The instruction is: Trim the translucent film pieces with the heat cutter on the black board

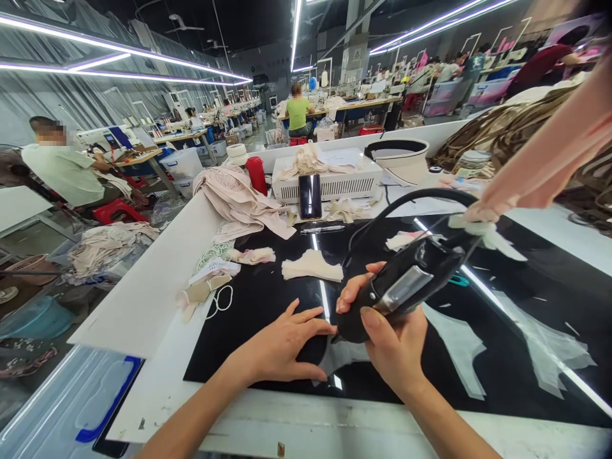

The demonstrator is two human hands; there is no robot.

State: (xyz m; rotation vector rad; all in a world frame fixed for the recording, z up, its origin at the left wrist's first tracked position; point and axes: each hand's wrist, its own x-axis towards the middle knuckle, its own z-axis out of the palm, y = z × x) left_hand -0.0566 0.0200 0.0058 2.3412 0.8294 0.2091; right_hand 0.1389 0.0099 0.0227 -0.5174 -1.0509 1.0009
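My right hand is wrapped round a bulky black corded hand tool with a silver plate on its side. The tool's lower end is over a translucent white fabric piece on the glossy black board; its exact contact is hidden. Flat on the board lies my left hand, fingers spread, its fingertips close to the tool's lower end and the fabric. Beyond my hands sits a cream fabric stack. More sheer cut pieces rest to the right of my right hand.
A pink fabric strip hangs down to the tool's cord end. At the back stand a white vented box and a leaning phone. Beige fabric is heaped at the left. Teal snips lie right. Other people sit farther off.
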